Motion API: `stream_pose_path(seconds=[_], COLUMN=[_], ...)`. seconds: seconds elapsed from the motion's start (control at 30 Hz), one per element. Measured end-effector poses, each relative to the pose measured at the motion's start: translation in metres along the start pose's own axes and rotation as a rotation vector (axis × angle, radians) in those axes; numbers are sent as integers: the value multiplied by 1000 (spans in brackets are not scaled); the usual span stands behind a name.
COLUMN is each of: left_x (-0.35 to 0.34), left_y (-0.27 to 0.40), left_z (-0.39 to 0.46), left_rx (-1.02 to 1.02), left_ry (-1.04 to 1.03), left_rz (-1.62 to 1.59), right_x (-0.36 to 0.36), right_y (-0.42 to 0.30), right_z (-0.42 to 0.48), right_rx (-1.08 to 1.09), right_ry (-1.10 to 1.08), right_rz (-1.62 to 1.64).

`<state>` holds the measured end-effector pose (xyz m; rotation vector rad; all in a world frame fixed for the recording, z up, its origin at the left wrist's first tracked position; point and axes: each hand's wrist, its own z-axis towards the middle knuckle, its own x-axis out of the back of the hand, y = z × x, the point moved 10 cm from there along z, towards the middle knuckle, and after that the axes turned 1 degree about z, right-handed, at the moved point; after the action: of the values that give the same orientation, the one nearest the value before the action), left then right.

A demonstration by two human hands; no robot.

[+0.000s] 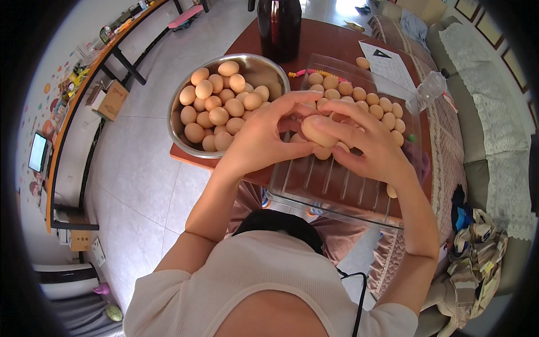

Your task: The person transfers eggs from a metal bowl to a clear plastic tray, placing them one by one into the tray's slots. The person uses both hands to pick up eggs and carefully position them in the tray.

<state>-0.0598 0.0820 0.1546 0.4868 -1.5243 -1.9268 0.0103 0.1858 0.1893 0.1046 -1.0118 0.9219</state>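
A brown egg [318, 131] is held between my two hands over a clear plastic ridged tray [337, 182]. My left hand [266, 134] steadies it with the thumb at its lower edge, the other fingers curling behind. From the other side, the fingers of my right hand [371, 141] rest on the shell. Rows of eggs [376, 111] fill the far part of the tray, some hidden behind my hands, while its near part shows bare grooves. Left of the tray, a stainless steel bowl [266, 76] holds a heap of eggs [219, 116].
On the brown table [248, 38] stands a dark vacuum jug [279, 31] behind the bowl. Past the tray lie a loose egg [362, 63] and a written sheet [389, 69]. A clear plastic bottle [432, 87] lies right. Another egg [392, 191] sits by my right wrist.
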Motion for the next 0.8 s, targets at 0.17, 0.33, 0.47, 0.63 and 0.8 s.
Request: stream_pose_path(seconds=[0.17, 0.33, 0.47, 0.63, 0.8], left_x=[-7, 12, 23, 24, 26], left_y=[1, 15, 13, 4, 5], left_z=[8, 10, 8, 8, 4], left_rx=[31, -221, -259, -243, -233], left_ry=[20, 183, 224, 214, 224], left_rz=[-33, 166, 108, 62, 48], right_x=[12, 39, 17, -19, -34], right_y=[10, 39, 69, 92, 98], right_z=[0, -18, -53, -90, -100], right_rx=[-191, -395, -594, -802, -791], right_ry=[-30, 12, -245, -526, -564], right_rz=[-88, -70, -120, -250, -324])
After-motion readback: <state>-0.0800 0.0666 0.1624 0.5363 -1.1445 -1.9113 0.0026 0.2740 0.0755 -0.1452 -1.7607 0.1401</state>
